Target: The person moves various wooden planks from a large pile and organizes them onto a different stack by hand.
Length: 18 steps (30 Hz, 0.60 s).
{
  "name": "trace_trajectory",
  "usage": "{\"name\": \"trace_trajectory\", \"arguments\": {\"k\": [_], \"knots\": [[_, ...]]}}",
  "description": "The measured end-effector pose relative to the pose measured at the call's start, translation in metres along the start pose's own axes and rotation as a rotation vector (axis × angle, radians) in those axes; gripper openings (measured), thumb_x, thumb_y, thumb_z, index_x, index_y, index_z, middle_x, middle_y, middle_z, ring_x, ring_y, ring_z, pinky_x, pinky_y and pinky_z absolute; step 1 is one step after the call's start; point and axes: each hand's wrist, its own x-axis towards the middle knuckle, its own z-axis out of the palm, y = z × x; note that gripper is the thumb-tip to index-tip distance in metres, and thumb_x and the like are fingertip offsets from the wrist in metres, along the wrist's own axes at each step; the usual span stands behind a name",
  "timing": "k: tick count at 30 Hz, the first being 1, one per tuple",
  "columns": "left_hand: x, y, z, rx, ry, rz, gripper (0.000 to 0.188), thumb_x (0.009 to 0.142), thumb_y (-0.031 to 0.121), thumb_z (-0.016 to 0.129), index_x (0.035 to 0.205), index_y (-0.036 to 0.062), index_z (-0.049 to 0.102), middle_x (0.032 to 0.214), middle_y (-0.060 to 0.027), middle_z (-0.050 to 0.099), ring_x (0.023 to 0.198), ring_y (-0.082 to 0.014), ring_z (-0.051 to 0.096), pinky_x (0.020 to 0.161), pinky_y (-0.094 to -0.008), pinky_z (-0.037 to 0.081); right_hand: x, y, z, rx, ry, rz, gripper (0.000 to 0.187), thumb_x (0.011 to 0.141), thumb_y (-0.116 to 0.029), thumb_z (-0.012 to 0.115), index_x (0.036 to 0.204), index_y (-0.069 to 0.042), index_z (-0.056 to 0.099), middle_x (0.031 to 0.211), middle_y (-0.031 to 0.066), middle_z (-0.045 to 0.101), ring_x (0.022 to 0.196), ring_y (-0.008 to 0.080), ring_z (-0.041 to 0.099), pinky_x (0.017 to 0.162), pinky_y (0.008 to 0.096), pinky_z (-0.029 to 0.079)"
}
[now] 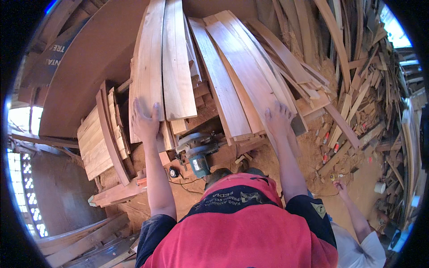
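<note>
My left hand (145,120) lies flat on the near end of a pale wooden plank (149,62) at the left of a leaning stack. My right hand (278,119) rests with fingers spread on the lower end of another long plank (250,67) at the right of the stack. Neither hand is closed around anything. Between my arms, under the plank ends, sits a teal circular saw (196,154) with its black cord on the sawdust floor.
A bundle of short boards (100,138) stands at the left. A heap of thin offcuts (366,80) fills the right side. Another person's arm and hand (342,187) reach in at the lower right. A large brown board (89,58) leans behind.
</note>
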Motion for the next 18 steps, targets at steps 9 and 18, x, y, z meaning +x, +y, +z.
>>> {"name": "trace_trajectory", "arguments": {"k": [9, 18], "knots": [[0.0006, -0.001, 0.0004, 0.054, -0.019, 0.004, 0.083, 0.088, 0.06, 0.064, 0.154, 0.0148, 0.04, 0.146, -0.0152, 0.055, 0.126, -0.0413, 0.055, 0.104, -0.0502, 0.044, -0.0004, 0.0006, -0.001, 0.045, -0.042, 0.02, 0.056, 0.093, -0.042, 0.059, 0.138, -0.01, 0.051, 0.138, 0.0137, 0.055, 0.131, 0.0315, 0.048, 0.109, 0.058, 0.033], [0.0006, -0.0055, 0.0042, 0.083, 0.019, 0.028, 0.082, 0.088, 0.06, 0.063, 0.154, 0.0154, 0.04, 0.146, -0.0158, 0.054, 0.125, -0.0403, 0.056, 0.103, -0.0496, 0.045, 0.0015, 0.0005, -0.0009, 0.025, -0.061, 0.024, 0.055, 0.094, -0.043, 0.058, 0.137, -0.01, 0.051, 0.138, 0.0128, 0.055, 0.132, 0.0304, 0.048, 0.108, 0.0588, 0.033]]}}
